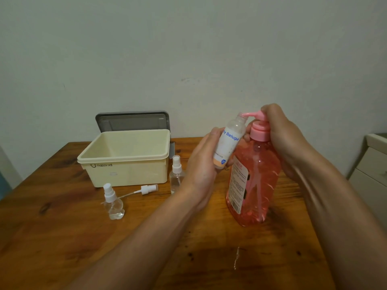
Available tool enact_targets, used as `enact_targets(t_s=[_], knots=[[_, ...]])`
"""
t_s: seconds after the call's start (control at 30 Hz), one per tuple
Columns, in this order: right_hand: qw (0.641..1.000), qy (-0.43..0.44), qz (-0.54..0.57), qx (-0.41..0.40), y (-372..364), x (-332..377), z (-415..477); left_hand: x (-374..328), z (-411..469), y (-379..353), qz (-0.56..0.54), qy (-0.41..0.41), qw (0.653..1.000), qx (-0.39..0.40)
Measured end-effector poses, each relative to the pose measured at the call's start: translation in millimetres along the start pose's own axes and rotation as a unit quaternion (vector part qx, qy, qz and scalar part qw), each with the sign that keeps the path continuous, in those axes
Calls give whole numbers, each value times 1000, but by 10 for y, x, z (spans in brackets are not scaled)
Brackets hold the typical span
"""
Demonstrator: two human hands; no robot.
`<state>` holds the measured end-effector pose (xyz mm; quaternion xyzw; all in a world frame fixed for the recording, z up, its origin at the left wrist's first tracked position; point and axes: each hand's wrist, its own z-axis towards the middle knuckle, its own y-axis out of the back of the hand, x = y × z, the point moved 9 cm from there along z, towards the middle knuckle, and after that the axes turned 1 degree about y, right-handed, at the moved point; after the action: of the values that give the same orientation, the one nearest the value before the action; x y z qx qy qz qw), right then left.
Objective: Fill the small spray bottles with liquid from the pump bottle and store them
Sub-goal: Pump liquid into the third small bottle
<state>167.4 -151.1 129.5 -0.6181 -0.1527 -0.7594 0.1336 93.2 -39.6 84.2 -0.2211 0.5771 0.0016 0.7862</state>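
Spray bottles [113, 203] [177, 174] [229, 143]: three, one gripped in left hand [202, 162]; right hand [280, 135] grips one pump bottle [255, 181].

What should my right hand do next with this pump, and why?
Probably press the pump head down. The left hand holds the uncapped labelled bottle tilted, its open neck right at the pink spout, and the right hand grips the top of the pump bottle.
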Motion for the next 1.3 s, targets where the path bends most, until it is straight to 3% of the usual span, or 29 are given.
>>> enact_targets(t_s=[0.83, 1.3], knots=[[1000, 11, -4, -2, 18, 8, 34, 14, 1, 10, 21, 1, 1000, 5], [1000, 10, -18, 7, -9, 16, 40, 48, 31, 2, -27, 15, 999, 7]])
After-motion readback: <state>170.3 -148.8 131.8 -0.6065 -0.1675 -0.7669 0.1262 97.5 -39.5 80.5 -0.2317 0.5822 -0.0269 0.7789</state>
